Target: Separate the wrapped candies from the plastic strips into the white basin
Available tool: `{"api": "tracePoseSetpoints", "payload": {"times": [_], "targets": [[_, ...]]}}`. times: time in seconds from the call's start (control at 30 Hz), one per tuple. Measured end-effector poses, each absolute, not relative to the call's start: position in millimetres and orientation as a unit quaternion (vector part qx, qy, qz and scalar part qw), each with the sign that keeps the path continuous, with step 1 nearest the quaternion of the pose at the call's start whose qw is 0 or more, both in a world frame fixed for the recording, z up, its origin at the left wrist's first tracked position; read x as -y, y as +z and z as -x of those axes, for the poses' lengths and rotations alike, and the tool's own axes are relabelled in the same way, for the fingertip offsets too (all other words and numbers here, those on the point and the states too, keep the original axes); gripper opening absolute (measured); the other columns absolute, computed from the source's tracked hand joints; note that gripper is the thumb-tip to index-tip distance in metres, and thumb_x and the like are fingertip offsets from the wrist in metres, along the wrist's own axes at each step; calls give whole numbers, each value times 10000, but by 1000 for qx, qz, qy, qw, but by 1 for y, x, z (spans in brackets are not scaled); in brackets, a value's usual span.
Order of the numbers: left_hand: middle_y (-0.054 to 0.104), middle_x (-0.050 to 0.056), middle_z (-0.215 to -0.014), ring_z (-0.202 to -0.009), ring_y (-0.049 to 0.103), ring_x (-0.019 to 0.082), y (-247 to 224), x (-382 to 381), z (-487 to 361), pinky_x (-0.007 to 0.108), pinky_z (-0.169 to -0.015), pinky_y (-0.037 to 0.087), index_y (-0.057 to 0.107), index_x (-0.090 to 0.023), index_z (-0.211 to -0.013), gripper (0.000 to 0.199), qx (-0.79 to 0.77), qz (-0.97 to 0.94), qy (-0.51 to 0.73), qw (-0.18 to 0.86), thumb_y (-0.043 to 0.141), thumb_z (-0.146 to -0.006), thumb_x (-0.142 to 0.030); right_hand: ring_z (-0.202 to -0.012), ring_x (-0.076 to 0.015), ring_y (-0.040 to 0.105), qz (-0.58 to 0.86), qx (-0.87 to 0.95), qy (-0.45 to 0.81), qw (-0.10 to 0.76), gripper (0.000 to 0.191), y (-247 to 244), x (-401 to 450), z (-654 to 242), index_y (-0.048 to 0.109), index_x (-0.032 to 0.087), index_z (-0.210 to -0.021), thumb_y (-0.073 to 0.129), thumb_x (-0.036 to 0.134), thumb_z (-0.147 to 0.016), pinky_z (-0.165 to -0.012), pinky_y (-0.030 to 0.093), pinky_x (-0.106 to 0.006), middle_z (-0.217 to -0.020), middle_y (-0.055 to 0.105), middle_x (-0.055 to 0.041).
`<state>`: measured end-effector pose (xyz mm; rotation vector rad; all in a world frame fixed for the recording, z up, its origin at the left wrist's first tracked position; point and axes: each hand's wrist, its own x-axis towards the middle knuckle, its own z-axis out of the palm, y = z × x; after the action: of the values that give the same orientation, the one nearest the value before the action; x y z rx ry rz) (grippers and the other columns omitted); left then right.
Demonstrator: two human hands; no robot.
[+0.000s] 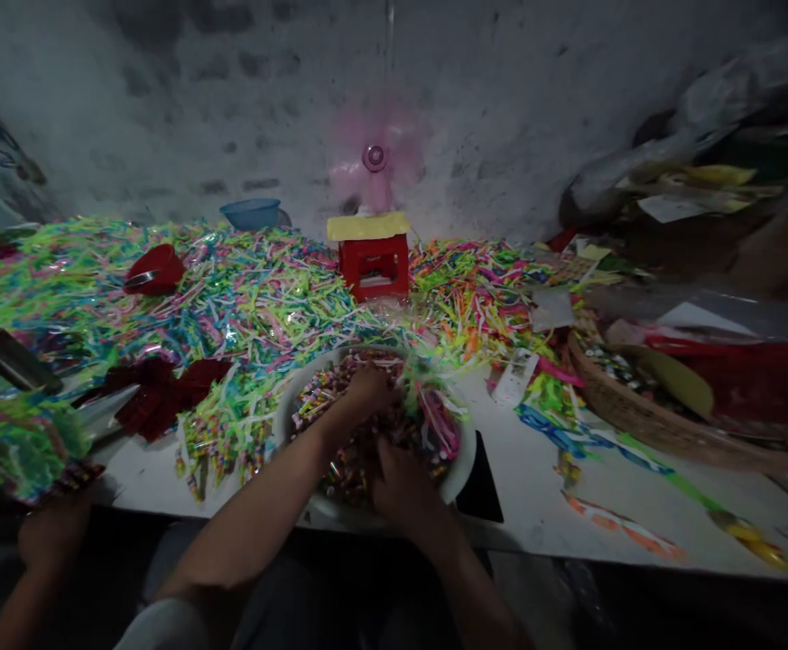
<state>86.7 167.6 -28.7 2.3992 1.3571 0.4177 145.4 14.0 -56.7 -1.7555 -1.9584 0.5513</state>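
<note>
A wide pale basin [462, 465] stands at the table's front edge, filled with many small multicoloured pieces [346, 469]. My left hand [370, 390] reaches over the far part of the basin, its fingers down among the pieces. Nearer the front, my right hand [403, 487] is low in the same basin, fingertips at the pieces. Both hands are dim and blurred, and whether either one grips anything cannot be made out. A clear bag with pink items [440, 420] lies inside the basin's right side.
Heaps of bright strips [264, 280] cover the table [542, 515]. Behind are a red stool [375, 266], a pink fan [375, 161], a red bowl [155, 271] and a blue basin [251, 214]. A woven tray [637, 415] sits right. Another person's hand [55, 533] is at far left.
</note>
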Motion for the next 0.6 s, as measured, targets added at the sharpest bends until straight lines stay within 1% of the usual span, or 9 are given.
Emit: {"api": "tracePoseSetpoints", "payload": {"times": [0.07, 0.1, 0.2, 0.27, 0.3, 0.37, 0.43, 0.5, 0.6], "targets": [[689, 100, -780, -826, 638, 256, -23, -169, -74, 342, -775, 480, 711, -117, -777, 141, -481, -835, 156, 219, 656, -708, -227, -1009, -264, 633, 627, 703, 219, 255, 507, -59, -14, -147, 514, 104, -1254, 491, 72, -748, -854, 442, -325, -1070, 684, -152], [681, 75, -737, -746, 635, 222, -19, -169, -65, 307, -704, 480, 702, -123, -783, 136, -484, -825, 166, 240, 634, -725, -226, -1020, -255, 629, 614, 700, 233, 280, 486, -60, -15, -148, 516, 121, -1246, 494, 86, -761, -861, 443, -319, -1089, 679, -143], [676, 43, -742, -665, 616, 170, -9, -159, -36, 252, -586, 457, 661, -130, -857, 191, -503, -789, 213, 280, 572, -787, -284, -1039, -230, 618, 572, 691, 264, 354, 345, -63, -16, -151, 571, 163, -1127, 472, 118, -800, -879, 447, -317, -1102, 672, -113], [683, 39, -765, -677, 627, 160, -6, -143, -17, 242, -586, 471, 631, -136, -914, 240, -499, -756, 259, 335, 554, -813, -340, -1007, -220, 619, 554, 685, 267, 391, 279, -65, -18, -153, 587, 180, -1048, 456, 127, -808, -876, 451, -331, -1062, 678, -95], [693, 44, -789, -689, 639, 161, -7, -133, -9, 244, -595, 484, 621, -142, -951, 271, -482, -724, 292, 397, 568, -811, -368, -968, -215, 623, 547, 680, 264, 410, 235, -67, -18, -154, 590, 186, -1002, 457, 141, -814, -855, 458, -331, -1021, 681, -84], [717, 70, -870, -717, 666, 178, -13, -110, 1, 255, -601, 510, 615, -156, -1008, 363, -423, -615, 367, 555, 659, -753, -410, -877, -200, 626, 541, 660, 259, 452, 139, -68, -18, -157, 584, 196, -923, 476, 205, -835, -791, 471, -313, -925, 677, -60], [723, 108, -984, -765, 684, 202, -22, -90, 5, 255, -595, 526, 636, -158, -1010, 442, -366, -484, 431, 668, 760, -663, -400, -815, -189, 620, 542, 632, 258, 490, 130, -68, -17, -160, 577, 199, -900, 487, 282, -857, -739, 478, -293, -859, 663, -44], [717, 120, -1052, -813, 692, 218, -33, -77, 4, 238, -579, 532, 659, -156, -986, 442, -354, -403, 476, 698, 804, -619, -357, -810, -181, 617, 541, 617, 258, 510, 183, -66, -16, -162, 578, 202, -949, 466, 332, -884, -735, 485, -286, -865, 656, -39], [721, 98, -1068, -870, 699, 237, -45, -73, -1, 225, -549, 535, 659, -176, -1000, 411, -349, -340, 522, 700, 801, -634, -299, -896, -187, 610, 543, 629, 234, 505, 243, -64, -16, -159, 578, 212, -1017, 404, 352, -922, -807, 485, -304, -956, 655, -55]]}}
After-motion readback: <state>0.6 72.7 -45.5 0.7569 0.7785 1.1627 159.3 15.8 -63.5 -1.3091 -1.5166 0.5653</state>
